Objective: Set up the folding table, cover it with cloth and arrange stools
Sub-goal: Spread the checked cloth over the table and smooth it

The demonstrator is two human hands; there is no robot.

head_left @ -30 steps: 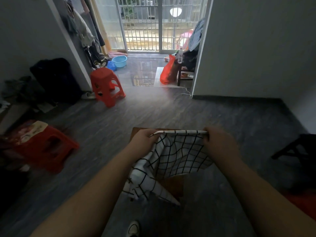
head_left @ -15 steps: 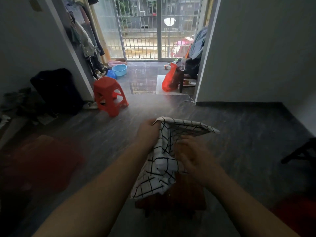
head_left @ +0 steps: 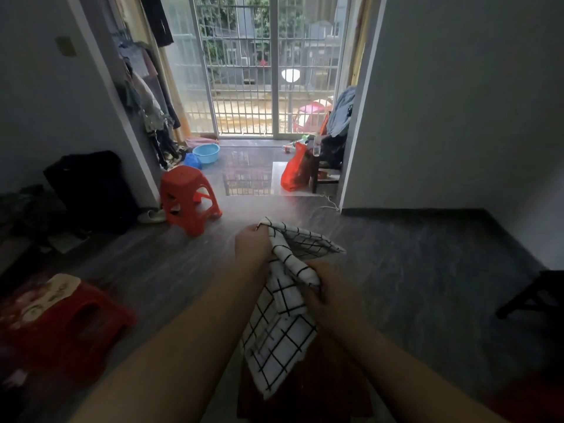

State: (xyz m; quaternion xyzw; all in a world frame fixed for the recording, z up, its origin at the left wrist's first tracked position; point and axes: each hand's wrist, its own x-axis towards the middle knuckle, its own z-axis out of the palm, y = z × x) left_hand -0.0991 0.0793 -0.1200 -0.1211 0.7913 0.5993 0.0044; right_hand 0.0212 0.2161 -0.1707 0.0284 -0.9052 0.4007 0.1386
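Covering step: left hand point(head_left: 253, 246) fingers grip checked cloth point(head_left: 279, 334) corner, right hand point(head_left: 334, 296) fingers clench a fold just below; desk point(head_left: 332, 383) underneath; next, shake cloth open

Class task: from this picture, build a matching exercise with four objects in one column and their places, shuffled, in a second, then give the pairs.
Objects
1. white cloth with black grid lines
2. red plastic stool with bare seat
3. light blue plastic basin
4. orange-red plastic bag

Places
A. beside a pale slipper
B. gripped by left hand and right hand
C. on the floor near the barred glass door
D. beside a dark wooden chair

Pairs: 1-B, 2-A, 3-C, 4-D
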